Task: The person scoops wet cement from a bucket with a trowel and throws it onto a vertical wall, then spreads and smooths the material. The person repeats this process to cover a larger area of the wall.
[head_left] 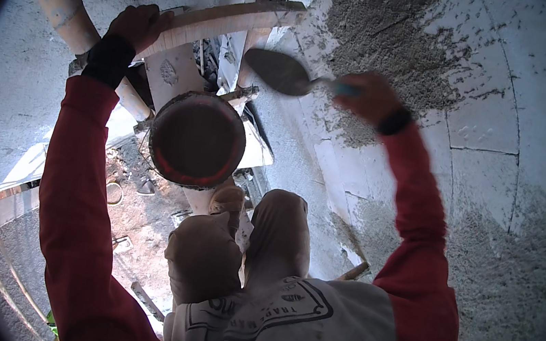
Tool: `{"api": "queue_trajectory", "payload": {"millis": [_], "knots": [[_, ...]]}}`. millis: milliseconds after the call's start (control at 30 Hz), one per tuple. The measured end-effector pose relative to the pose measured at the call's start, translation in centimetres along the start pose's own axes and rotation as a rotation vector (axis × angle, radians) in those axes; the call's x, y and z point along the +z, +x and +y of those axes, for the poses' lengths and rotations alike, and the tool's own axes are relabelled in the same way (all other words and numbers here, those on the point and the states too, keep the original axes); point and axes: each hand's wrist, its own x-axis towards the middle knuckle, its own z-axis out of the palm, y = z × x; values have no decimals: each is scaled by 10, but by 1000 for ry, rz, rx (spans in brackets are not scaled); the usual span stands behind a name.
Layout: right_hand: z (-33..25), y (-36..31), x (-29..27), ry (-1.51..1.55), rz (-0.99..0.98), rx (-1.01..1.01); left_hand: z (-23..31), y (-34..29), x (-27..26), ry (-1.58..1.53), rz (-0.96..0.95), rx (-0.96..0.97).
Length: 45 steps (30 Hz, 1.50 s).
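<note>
The right hand [369, 97] holds a trowel [277, 72] by its blue-green handle; the fingers look wrapped around it, though hand and handle are blurred. The blade points left, in view between the bucket [199, 179] and the wall [486, 119], and seems clear of both. Whether it carries a load is too dark to tell. The left hand [142, 25] is closed over the left end of a wooden board [237, 19], on the far side of the scene, apparently for support.

The bucket is near the middle, just beyond the person's knees [203, 258]. It looks dark inside with a reddish inner side, and how full it is cannot be made out. What it rests on is hidden too. Along the right, the block wall bears a rough grey patch of mortar [399, 49] at its far part, right beside the trowel hand, while pale blocks with visible joints lie around it.

The step in hand looks like coating this wall, with the trowel passing between bucket and patch. If the blade is bare, the next move calls for a scoop from the bucket; if loaded, a firm spreading stroke onto the bare blocks beside the patch.
</note>
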Motion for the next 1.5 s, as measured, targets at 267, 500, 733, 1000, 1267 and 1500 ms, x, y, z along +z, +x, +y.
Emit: {"api": "queue_trajectory", "payload": {"millis": [267, 500, 733, 1000, 1267, 1500], "knots": [[-179, 85, 158, 326, -318, 312, -14, 6, 14, -94, 95, 68], [-157, 57, 119, 473, -438, 485, -13, 9, 15, -22, 171, 166], [-101, 18, 60, 502, -247, 556, 2, 3, 0, 183, -19, 155], [-1, 13, -58, 1143, -278, 740, 4, 1, 2, 15, 44, -9], [198, -4, -76, 1089, 14, 1255, 15, 0, 0, -47, 36, -21], [143, 36, -244, 875, 529, 1034, 4, 0, 2, -3, 62, 2]]}}
